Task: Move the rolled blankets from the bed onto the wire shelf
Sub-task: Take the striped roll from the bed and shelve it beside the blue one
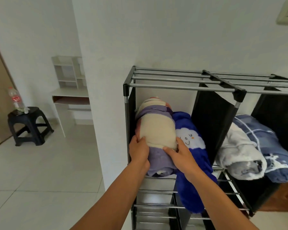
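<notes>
A cream and purple rolled blanket (156, 130) lies in the left compartment of the black wire shelf (181, 83). My left hand (138, 151) grips its left side and my right hand (178, 155) grips its right side near the front end. Beside it a bright blue rolled blanket with a white cloud face (192, 146) rests in the same compartment, its front end hanging out over the shelf's edge. In the right compartment lie a white-grey rolled blanket (239, 155) and a blue plaid rolled blanket (269, 146). The bed is out of view.
Lower wire tiers (153, 206) of the shelf show below my arms. At the left stand a black plastic stool (30, 125) with a plastic bottle (16, 100) on it, a white desk with cubbies (70, 90), and a door. Tiled floor lies between.
</notes>
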Tool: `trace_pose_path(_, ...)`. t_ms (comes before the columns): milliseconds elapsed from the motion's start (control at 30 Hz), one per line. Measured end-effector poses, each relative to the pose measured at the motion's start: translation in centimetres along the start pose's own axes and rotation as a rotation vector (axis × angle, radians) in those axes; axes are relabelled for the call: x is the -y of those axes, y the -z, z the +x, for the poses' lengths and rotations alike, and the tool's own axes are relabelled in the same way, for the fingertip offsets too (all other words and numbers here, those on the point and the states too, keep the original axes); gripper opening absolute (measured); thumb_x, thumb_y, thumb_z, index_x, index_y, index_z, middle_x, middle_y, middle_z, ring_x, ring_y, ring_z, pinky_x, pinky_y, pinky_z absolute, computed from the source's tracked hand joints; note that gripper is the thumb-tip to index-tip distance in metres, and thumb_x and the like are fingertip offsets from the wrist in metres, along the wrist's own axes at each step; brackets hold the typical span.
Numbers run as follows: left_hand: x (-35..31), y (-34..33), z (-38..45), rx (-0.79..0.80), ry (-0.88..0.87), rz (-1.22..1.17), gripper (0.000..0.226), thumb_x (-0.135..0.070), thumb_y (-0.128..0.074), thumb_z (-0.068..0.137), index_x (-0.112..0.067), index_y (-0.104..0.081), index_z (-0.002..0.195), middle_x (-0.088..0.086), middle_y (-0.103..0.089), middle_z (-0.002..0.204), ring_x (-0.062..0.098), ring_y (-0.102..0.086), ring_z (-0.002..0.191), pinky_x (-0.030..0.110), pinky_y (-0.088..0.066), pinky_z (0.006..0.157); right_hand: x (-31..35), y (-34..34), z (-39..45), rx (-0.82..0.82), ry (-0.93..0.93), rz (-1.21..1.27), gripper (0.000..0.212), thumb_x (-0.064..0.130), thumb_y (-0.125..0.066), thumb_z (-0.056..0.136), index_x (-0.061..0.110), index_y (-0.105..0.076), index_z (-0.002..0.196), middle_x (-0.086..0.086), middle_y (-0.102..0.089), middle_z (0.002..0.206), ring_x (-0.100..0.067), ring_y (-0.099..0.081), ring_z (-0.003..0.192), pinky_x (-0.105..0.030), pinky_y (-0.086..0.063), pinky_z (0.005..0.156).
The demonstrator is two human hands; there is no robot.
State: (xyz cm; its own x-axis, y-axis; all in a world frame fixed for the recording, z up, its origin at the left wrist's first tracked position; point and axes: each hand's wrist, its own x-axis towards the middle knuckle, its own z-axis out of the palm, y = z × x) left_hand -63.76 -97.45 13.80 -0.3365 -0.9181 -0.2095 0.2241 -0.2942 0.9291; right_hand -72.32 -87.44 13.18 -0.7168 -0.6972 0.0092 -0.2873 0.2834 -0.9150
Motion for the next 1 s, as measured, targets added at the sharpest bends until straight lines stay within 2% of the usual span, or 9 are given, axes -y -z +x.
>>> trace_pose_path(67,-0.3,-0.3,0.5,0.019,-0.007,0.014,0.04,-0.009,-0.044,0.097,-0.01,-0.05,0.136,0.011,-0.057,0.133,0.028,-0.055,0.118,0.037,-0.045,0.104,-0.1,-0.5,0.6,-0.042,-0.005,0.018,0.064,0.029,-0.059,0.089,0.02,-0.033,0.146,-0.005,-0.05,0.142,-0.023,-0.049,0.126,-0.038,-0.041,0.106)
trace_pose_path(167,-0.9,-0.5,0.9,0.037,-0.061,0.096,0.042,-0.01,-0.04,0.099,-0.011,-0.045,0.141,0.006,-0.055,0.133,0.024,-0.053,0.118,0.029,-0.042,0.095,0.3,-1.2,1.3,-0.048,-0.018,0.039,0.062,0.024,-0.057,0.091,0.019,-0.032,0.147,-0.003,-0.05,0.14,-0.023,-0.049,0.127,-0.036,-0.041,0.105)
trace_pose_path(333,0.3,-0.3,1.7,0.116,-0.092,0.431,0.051,-0.019,-0.039,0.1,-0.013,-0.029,0.15,0.011,-0.042,0.149,0.029,-0.043,0.133,0.038,-0.034,0.113,-0.6,-2.6,1.8,-0.001,-0.071,0.058,0.057,0.027,-0.052,0.092,0.019,-0.033,0.145,0.002,-0.048,0.142,-0.016,-0.049,0.123,-0.031,-0.04,0.105)
trace_pose_path(433,0.7,-0.1,1.7,0.179,-0.094,0.476,0.054,-0.021,-0.042,0.101,-0.015,-0.026,0.151,0.009,-0.037,0.154,0.026,-0.039,0.138,0.033,-0.029,0.114,-0.8,-3.0,1.7,-0.013,-0.075,0.096,0.051,0.026,-0.047,0.097,0.019,-0.033,0.146,0.003,-0.048,0.136,-0.011,-0.047,0.113,-0.023,-0.038,0.094)
trace_pose_path(500,0.8,0.1,1.7,0.177,-0.128,0.585,0.06,-0.023,-0.046,0.098,-0.016,-0.022,0.152,0.011,-0.031,0.155,0.028,-0.036,0.139,0.036,-0.029,0.116,-0.9,-3.0,1.9,-0.017,-0.091,0.075,0.053,0.028,-0.046,0.098,0.018,-0.031,0.148,0.001,-0.047,0.137,-0.013,-0.048,0.116,-0.025,-0.04,0.096)
trace_pose_path(633,0.5,-0.3,0.2,0.212,-0.378,0.832,0.062,-0.026,-0.05,0.093,-0.015,-0.027,0.149,0.011,-0.017,0.159,0.029,-0.023,0.144,0.043,-0.024,0.119,-0.7,-2.4,1.0,-0.027,-0.073,0.036,0.046,0.027,-0.049,0.096,0.017,-0.043,0.141,-0.003,-0.054,0.134,-0.018,-0.054,0.121,-0.033,-0.044,0.103)
trace_pose_path(767,1.0,-2.1,-2.5,0.27,-0.745,0.782,0.038,-0.022,-0.052,0.088,-0.013,-0.056,0.125,0.01,-0.042,0.146,0.028,-0.035,0.136,0.044,-0.028,0.115,-1.7,0.6,-2.5,-0.179,0.07,0.09,0.024,0.012,-0.056,0.092,0.014,-0.064,0.115,0.001,-0.069,0.113,-0.011,-0.065,0.104,-0.028,-0.052,0.093)
trace_pose_path(900,4.1,-5.2,-6.4,0.544,-0.91,0.608,0.029,-0.024,-0.047,0.085,-0.01,-0.063,0.106,0.007,-0.061,0.117,0.022,-0.055,0.111,0.04,-0.044,0.099,-5.8,5.9,-9.5,-0.447,-0.038,0.124,0.024,0.0,-0.054,0.092,0.022,-0.064,0.092,0.0,-0.071,0.09,-0.007,-0.07,0.076,-0.022,-0.056,0.073)
trace_pose_path(1000,8.2,-8.1,-10.7,0.952,-0.758,0.641,0.019,-0.019,-0.05,0.088,-0.011,-0.063,0.1,0.006,-0.068,0.093,0.023,-0.063,0.086,0.043,-0.053,0.078,-10.0,9.7,-16.9,-0.69,-0.215,0.156,0.025,-0.003,-0.054,0.09,0.021,-0.064,0.089,-0.006,-0.07,0.085,-0.006,-0.068,0.065,-0.02,-0.053,0.064)
